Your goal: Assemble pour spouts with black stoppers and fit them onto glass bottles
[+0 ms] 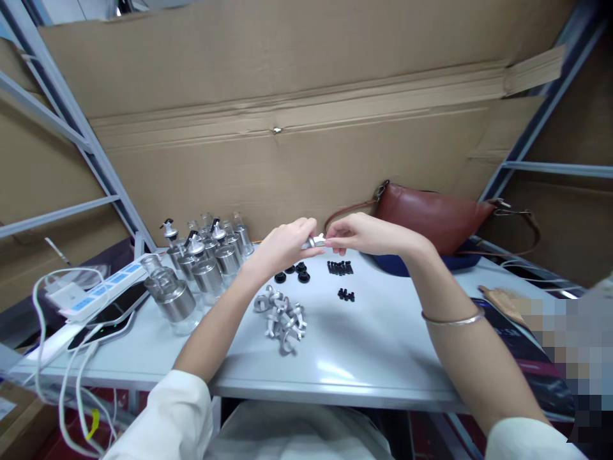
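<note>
My left hand (pixel 292 244) is closed around a small silver-grey piece (pixel 317 241), held above the far middle of the table. From the other side, my right hand (pixel 357 234) pinches at the right end of this piece; its exact shape is partly hidden by the fingers. Below my left wrist lies a loose pile of silver-grey curved collars (pixel 282 317). Several black round stoppers (pixel 303 276) sit beneath my left hand. Under my right hand is a row of thin black tubes (pixel 340 268), with a cluster of small black pieces (pixel 345 294) nearer to me.
Glass bottles with metal sleeves (pixel 178 300) stand at left, some topped with pourer spouts (pixel 195 243). Beside them are a power strip (pixel 108 287), phones and white cables. A brown leather bag (pixel 431 214) rests at back right. Cardboard (pixel 306 166) walls the rear.
</note>
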The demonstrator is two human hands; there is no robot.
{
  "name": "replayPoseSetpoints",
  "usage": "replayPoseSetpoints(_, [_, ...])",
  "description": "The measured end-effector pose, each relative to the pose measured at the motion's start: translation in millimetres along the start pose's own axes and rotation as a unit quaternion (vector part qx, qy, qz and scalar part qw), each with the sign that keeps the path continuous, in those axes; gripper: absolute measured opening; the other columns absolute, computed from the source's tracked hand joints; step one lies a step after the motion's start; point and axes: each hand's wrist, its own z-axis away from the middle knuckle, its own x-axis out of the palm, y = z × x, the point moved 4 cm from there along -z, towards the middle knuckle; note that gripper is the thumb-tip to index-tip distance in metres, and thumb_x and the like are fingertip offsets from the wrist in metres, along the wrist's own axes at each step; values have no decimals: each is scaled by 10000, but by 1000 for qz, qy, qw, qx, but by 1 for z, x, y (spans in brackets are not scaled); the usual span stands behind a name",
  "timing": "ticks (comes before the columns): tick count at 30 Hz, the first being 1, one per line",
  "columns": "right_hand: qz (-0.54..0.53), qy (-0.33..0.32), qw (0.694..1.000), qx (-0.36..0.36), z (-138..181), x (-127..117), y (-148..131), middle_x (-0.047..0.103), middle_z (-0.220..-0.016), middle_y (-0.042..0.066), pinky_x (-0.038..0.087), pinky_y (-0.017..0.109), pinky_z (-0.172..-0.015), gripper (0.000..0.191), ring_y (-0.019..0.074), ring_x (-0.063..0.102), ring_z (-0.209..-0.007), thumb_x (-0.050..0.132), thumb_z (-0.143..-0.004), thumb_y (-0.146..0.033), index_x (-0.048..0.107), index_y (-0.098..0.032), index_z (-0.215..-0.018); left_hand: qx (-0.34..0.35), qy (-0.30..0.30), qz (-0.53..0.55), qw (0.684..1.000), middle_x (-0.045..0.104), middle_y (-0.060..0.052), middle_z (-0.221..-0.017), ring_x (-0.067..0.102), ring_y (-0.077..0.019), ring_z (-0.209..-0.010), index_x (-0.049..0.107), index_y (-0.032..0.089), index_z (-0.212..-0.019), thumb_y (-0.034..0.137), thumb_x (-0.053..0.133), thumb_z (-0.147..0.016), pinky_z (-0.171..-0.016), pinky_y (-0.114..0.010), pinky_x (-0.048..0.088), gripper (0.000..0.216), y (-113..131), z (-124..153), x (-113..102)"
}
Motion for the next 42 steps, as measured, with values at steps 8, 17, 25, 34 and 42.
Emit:
replayPoseSetpoints(8, [7, 28, 999, -19, 0, -4, 2, 648, -725, 34, 364, 257, -603, 361, 137, 543, -644, 462, -848, -484, 605, -165, -758, 22, -28, 80, 996, 551, -16, -898, 530, -131, -788, 487, 178, -951, 333, 622, -830, -673, -239, 396, 239, 2, 10, -13])
replayPoseSetpoints(17, [-32, -8, 999, -37, 8, -6, -9, 634, -741, 32, 389, 261, -648, 365, 159, 570, -708, 462, -835, -503, 627, -177, -831, 103, -113, 173, 973, 612, -26, -1081, 584, -138, -932, 553, 236, -1135, 203, 593, -849, -773, -248, 434, 291, 8, 17, -10])
replayPoseSetpoints(25, [-35, -12, 998, -54, 16, -7, -21, 616, -723, 19, 389, 253, -629, 375, 146, 559, -685, 457, -842, -515, 635, -185, -809, 101, -158, 203, 961, 631, -34, -1175, 603, -149, -993, 572, 229, -1174, 191, 599, -844, -810, -250, 451, 333, 17, 18, -8])
replayPoseSetpoints(34, [-124, -92, 988, -28, 4, -1, 5, 664, -825, 58, 437, 275, -737, 447, 184, 601, -816, 480, -822, -562, 667, -163, -898, 110, -151, 188, 964, 652, -18, -1080, 601, -122, -875, 596, 218, -1088, 139, 581, -843, -720, -223, 429, 258, 19, 21, -13])
replayPoseSetpoints(42, [-49, -262, 949, 169, -35, 57, 87, 663, -742, 41, 457, 264, -669, 382, 189, 614, -782, 744, -518, -385, 673, -133, -796, 75, -181, 132, 972, 651, -9, -936, 567, -122, -761, 588, 217, -1055, 144, 559, -844, -659, -225, 380, 225, 17, 23, -13])
